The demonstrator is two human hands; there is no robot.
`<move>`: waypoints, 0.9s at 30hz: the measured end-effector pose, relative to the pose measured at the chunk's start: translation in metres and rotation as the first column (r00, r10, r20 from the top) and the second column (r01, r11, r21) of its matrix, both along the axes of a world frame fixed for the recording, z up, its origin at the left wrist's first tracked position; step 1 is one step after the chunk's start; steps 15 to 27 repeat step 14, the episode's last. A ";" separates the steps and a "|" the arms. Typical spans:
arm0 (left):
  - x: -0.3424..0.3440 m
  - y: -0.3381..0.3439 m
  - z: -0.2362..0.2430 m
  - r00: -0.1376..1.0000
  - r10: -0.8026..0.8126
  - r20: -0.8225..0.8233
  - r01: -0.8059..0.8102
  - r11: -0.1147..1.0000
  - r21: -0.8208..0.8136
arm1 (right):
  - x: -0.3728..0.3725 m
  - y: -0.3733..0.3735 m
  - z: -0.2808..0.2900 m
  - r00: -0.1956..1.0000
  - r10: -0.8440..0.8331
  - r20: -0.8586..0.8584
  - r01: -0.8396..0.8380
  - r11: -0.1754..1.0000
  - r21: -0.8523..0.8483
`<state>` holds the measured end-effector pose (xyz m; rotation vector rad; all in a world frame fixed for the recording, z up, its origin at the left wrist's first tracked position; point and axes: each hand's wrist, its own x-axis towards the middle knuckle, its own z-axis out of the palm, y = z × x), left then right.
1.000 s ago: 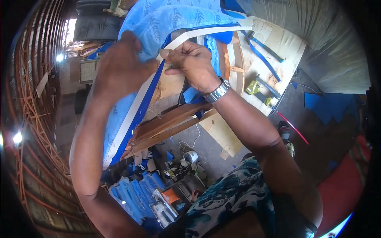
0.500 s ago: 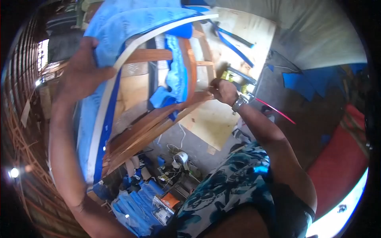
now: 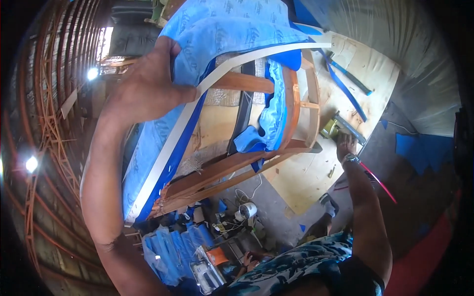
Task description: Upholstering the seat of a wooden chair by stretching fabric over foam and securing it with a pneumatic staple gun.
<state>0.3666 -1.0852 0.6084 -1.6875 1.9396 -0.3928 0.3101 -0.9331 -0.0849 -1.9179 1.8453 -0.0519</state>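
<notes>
My left hand (image 3: pixel 153 86) pinches the upper edge of light blue printed fabric (image 3: pixel 237 24), its thumb near a white strip (image 3: pixel 170 140) that runs along the edge. The fabric covers the outside of a wooden furniture frame (image 3: pixel 295 101), and a darker blue layer lies under the strip. My right hand (image 3: pixel 346 145) is closed round the handle of a yellow-green staple gun (image 3: pixel 330 128) above a plywood board; its fingers are partly hidden. A red hose (image 3: pixel 380 182) trails from beside the wrist. Crumpled blue fabric (image 3: pixel 271 130) hangs inside the frame.
Under the frame's right side lies the plywood board (image 3: pixel 291 190), with blue strips (image 3: pixel 348 91) on it. Blue scraps (image 3: pixel 424 150) lie on the floor at right. Below are folded blue fabric (image 3: pixel 173 249), a white container (image 3: pixel 248 210) with cords, and another person's hand (image 3: pixel 247 259).
The view has shifted, so the frame appears lower and farther right. My right hand has come from beside the staple gun onto its handle. My left hand keeps its hold on the fabric edge.
</notes>
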 end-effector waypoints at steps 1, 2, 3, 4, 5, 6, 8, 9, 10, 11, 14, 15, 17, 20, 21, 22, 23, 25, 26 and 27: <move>0.003 0.001 0.001 1.000 0.015 -0.021 -0.014 1.000 0.026 | 0.000 -0.002 0.002 1.000 -0.012 -0.016 0.013 0.996 0.089; 0.008 -0.002 0.002 0.999 0.027 -0.040 -0.025 0.999 0.046 | -0.003 -0.003 0.006 0.999 -0.039 0.023 0.035 0.986 0.164; 0.012 -0.005 0.005 0.997 0.034 -0.065 -0.030 0.998 0.061 | -0.008 -0.005 0.011 0.997 -0.073 0.031 0.062 0.963 0.264; 0.016 -0.005 0.002 0.996 -0.072 -0.053 0.072 0.997 0.006 | -0.017 -0.011 0.016 0.991 -0.124 0.045 0.106 0.952 0.287; 0.019 -0.005 0.004 0.994 -0.082 -0.066 0.084 0.996 0.021 | -0.031 -0.012 0.021 0.991 -0.062 0.121 0.024 0.954 0.298; 0.021 -0.006 0.005 0.993 -0.090 -0.079 0.092 0.995 0.028 | -0.038 -0.009 0.029 0.978 -0.080 0.195 0.013 0.947 0.322; 0.023 -0.010 0.008 0.990 -0.070 -0.119 0.079 0.994 0.076 | -0.053 0.010 0.058 0.888 -0.026 0.460 -0.022 0.995 0.097; 0.024 -0.012 0.007 0.990 -0.068 -0.121 0.077 0.994 0.075 | -0.065 0.012 0.081 0.870 -0.012 0.493 -0.030 0.997 0.077; 0.024 -0.013 0.006 0.990 -0.064 -0.122 0.074 0.994 0.077 | -0.076 0.013 0.113 0.799 0.069 0.598 -0.020 0.996 -0.088; 0.024 -0.013 0.005 0.993 -0.054 -0.105 0.062 0.995 0.083 | -0.077 0.015 0.153 0.807 0.036 0.590 -0.013 0.999 -0.044; 0.021 -0.015 0.005 0.999 -0.014 -0.049 0.019 0.995 0.100 | -0.101 -0.003 0.293 0.499 0.000 0.867 0.016 1.000 -0.009; 0.021 -0.015 0.005 0.999 -0.014 -0.049 0.019 0.995 0.100 | -0.101 -0.003 0.293 0.499 0.000 0.867 0.016 1.000 -0.009; 0.021 -0.015 0.005 0.999 -0.014 -0.049 0.019 0.995 0.100 | -0.101 -0.003 0.293 0.499 0.000 0.867 0.016 1.000 -0.009; 0.021 -0.015 0.005 0.999 -0.014 -0.049 0.019 0.995 0.100 | -0.101 -0.003 0.293 0.499 0.000 0.867 0.016 1.000 -0.009; 0.021 -0.015 0.005 0.999 -0.014 -0.049 0.019 0.995 0.100 | -0.101 -0.003 0.293 0.499 0.000 0.867 0.016 1.000 -0.009; 0.021 -0.015 0.005 0.999 -0.014 -0.049 0.019 0.995 0.100 | -0.101 -0.003 0.293 0.499 0.000 0.867 0.016 1.000 -0.009; 0.021 -0.015 0.005 0.999 -0.014 -0.049 0.019 0.995 0.100 | -0.101 -0.003 0.293 0.499 0.000 0.867 0.016 1.000 -0.009; 0.021 -0.015 0.005 0.999 -0.014 -0.049 0.019 0.995 0.100 | -0.101 -0.003 0.293 0.499 0.000 0.867 0.016 1.000 -0.009; 0.021 -0.015 0.005 0.999 -0.014 -0.049 0.019 0.995 0.100 | -0.101 -0.003 0.293 0.499 0.000 0.867 0.016 1.000 -0.009; 0.021 -0.015 0.005 0.999 -0.014 -0.049 0.019 0.995 0.100 | -0.101 -0.003 0.293 0.499 0.000 0.867 0.016 1.000 -0.009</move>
